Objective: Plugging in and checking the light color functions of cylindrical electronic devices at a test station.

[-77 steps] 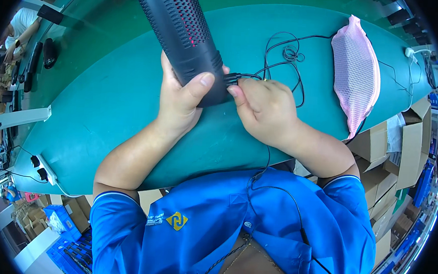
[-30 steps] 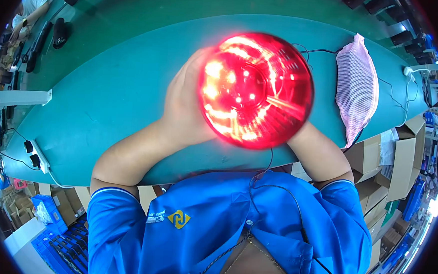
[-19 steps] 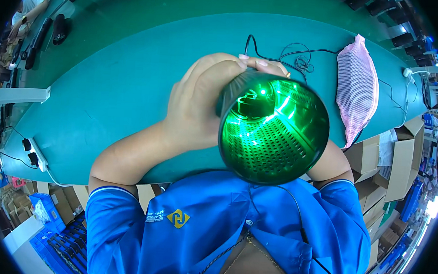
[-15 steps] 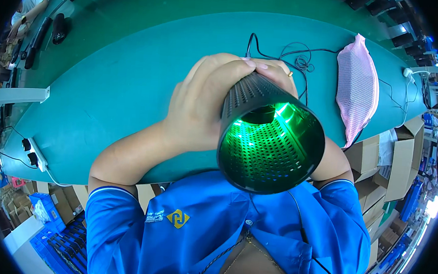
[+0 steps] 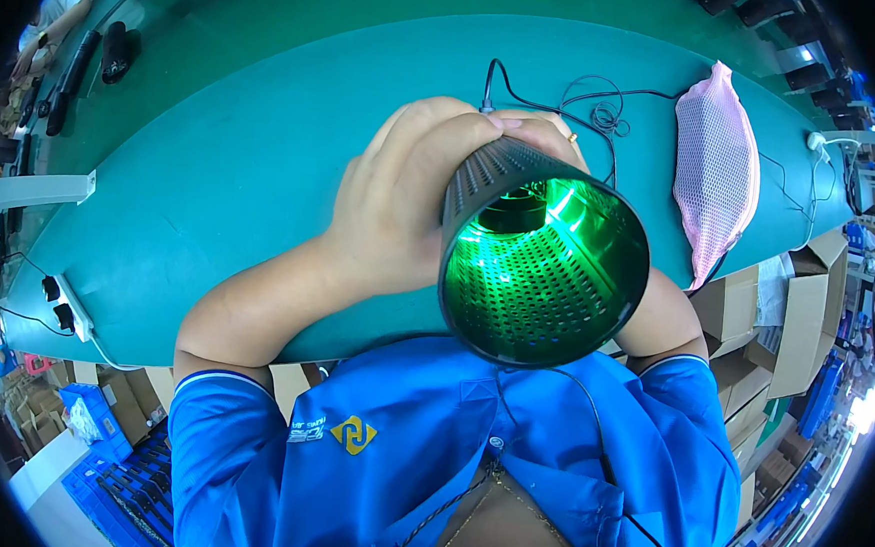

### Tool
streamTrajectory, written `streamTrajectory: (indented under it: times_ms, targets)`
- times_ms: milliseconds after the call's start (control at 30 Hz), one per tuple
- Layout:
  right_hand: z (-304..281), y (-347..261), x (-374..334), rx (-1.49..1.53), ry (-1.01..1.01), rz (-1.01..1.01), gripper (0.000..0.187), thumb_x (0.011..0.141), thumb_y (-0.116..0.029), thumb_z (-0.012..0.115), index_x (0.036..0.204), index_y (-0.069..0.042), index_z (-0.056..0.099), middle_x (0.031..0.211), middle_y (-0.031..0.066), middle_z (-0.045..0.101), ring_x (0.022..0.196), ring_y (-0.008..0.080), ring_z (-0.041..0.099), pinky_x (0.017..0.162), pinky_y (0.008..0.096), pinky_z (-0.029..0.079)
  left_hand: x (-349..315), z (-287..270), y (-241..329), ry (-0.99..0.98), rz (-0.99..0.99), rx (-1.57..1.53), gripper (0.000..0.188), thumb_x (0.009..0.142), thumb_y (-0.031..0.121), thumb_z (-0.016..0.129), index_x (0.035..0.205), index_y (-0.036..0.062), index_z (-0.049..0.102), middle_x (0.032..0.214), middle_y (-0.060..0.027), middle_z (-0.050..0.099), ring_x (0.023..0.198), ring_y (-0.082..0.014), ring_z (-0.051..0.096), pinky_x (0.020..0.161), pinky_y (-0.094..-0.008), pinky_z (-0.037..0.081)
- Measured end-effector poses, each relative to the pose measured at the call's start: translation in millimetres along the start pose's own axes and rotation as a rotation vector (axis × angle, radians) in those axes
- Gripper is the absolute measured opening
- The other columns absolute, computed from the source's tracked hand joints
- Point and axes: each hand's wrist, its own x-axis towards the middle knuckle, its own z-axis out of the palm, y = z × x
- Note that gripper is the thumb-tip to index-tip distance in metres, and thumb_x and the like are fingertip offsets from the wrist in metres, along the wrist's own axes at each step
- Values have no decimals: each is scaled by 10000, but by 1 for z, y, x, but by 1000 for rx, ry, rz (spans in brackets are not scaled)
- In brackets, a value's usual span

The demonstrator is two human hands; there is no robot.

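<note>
The left hand (image 5: 394, 196) curls round the black perforated cylinder (image 5: 546, 300), held above the green table (image 5: 233, 181), its mouth tilted upward, likely so the lit inside shows; the right hand (image 5: 544, 132), mostly hidden behind, seems to steady it, how tightly I cannot tell

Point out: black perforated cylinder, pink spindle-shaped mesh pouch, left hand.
Black perforated cylinder (image 5: 548, 275), head view: perforated inner wall, lit green.
Pink spindle-shaped mesh pouch (image 5: 714, 175), head view: middle of its mesh side.
Left hand (image 5: 392, 203), head view: back of hand.
</note>
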Motion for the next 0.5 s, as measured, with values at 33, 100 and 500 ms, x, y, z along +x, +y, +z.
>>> streamTrajectory:
  times_ms: [33,100,500]
  targets:
    - [0,-1,-1,-2,-4,21,677,612,-205,777,1217,-76,501,1149,101,617,980,262,594,867,357,431,-1,0,-1,-2,-5,1,595,614,85,772,1156,74,526,1038,-103,563,868,-268,577,744,-344,487]
    - [-1,-1,-2,-12,-16,63,684,603,-196,777,1218,-79,503,1150,95,617,990,264,589,869,354,433,-2,2,-3,-8,-16,3,594,613,86,773,1153,75,526,1036,-103,563,873,-268,576,745,-344,486]
    - [4,9,-7,-9,-24,81,670,599,-176,777,1211,-81,523,1148,78,616,986,252,574,872,345,432,-1,-2,-1,-78,-57,11,614,615,97,775,1171,84,513,1041,-104,565,894,-277,574,757,-348,486]
